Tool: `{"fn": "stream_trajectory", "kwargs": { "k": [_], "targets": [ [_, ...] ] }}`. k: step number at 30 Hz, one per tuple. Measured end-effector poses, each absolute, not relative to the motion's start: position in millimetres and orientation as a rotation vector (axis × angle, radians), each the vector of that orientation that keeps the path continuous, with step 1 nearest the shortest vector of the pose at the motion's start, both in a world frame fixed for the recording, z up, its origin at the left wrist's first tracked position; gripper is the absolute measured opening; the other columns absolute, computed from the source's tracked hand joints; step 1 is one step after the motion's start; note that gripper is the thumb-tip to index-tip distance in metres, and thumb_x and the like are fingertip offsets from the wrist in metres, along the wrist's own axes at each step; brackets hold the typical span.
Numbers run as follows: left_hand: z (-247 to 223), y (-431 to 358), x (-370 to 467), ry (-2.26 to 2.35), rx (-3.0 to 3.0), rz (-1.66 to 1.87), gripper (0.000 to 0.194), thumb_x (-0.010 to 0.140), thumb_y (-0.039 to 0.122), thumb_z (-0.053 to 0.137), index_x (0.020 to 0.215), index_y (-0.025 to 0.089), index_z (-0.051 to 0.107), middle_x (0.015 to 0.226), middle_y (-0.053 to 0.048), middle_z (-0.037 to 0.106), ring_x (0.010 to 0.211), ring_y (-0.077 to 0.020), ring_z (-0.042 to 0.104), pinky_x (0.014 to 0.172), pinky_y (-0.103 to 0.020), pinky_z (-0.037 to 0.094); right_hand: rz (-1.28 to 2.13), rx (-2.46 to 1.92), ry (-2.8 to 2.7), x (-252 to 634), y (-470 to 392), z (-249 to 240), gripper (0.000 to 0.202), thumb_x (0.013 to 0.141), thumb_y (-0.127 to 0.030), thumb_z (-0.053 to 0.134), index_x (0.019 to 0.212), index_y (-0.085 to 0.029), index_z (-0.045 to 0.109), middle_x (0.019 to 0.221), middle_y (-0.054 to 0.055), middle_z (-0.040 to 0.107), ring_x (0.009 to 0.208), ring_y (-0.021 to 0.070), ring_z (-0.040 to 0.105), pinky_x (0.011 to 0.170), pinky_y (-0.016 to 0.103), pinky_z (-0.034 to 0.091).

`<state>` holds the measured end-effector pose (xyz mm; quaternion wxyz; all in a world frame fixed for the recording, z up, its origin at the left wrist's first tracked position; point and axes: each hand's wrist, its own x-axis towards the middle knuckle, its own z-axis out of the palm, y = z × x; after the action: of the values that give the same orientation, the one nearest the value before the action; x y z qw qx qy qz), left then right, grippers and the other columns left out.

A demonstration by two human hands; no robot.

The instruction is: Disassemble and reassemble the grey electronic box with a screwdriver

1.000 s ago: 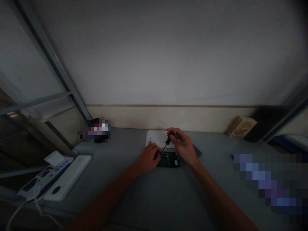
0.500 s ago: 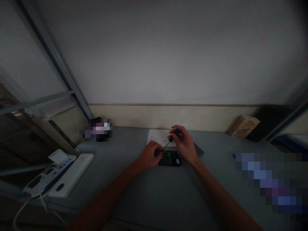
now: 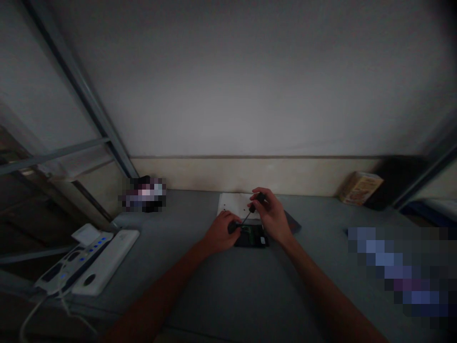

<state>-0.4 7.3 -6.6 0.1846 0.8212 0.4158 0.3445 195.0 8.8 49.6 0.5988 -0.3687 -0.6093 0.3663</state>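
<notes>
1. Head view, surface and room: a grey table (image 3: 171,243) carries the black device (image 3: 253,238), its green circuit board exposed, which serves as landmark; beyond it rises a pale wall (image 3: 250,95) with a cream band (image 3: 214,174) along its foot; a metal frame (image 3: 84,90) slants up to its far left; the light is dim
2. Hands: the right hand (image 3: 273,214), above and beyond the device, grips a screwdriver (image 3: 262,196) slanting down towards its far edge; the left hand (image 3: 221,232), at its left edge, is closed on a dark rounded piece (image 3: 233,227); whether the tip touches the board cannot be told
3. Surroundings: white paper (image 3: 233,205) bearing small dark specks lies just beyond the device; a flat grey piece (image 3: 294,225) lies to its right; a power strip (image 3: 73,259) and a long white case (image 3: 109,262) lie well left of it; a carton (image 3: 360,188) stands far right
4. Obstructions: the left hand hides the device's left end; the right hand covers part of the paper
</notes>
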Motion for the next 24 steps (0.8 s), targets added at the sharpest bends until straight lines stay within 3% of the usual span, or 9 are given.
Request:
{"fn": "stream_trajectory", "kwargs": {
  "k": [24],
  "targets": [
    [-3.3,4.6,0.9,1.176,2.278,0.975,0.022,0.079,0.012,0.064,0.099,0.020,0.067,0.103,-0.006,0.064,0.106,-0.0233,0.058,0.101,-0.041,0.046,0.803,-0.862,-1.455,195.8,8.0,50.1,0.024,0.094,-0.035,0.058,0.115,-0.025,0.055,0.100,0.004,0.062,0.083,0.0185,0.070,0.078,0.035,0.055]
  ]
}}
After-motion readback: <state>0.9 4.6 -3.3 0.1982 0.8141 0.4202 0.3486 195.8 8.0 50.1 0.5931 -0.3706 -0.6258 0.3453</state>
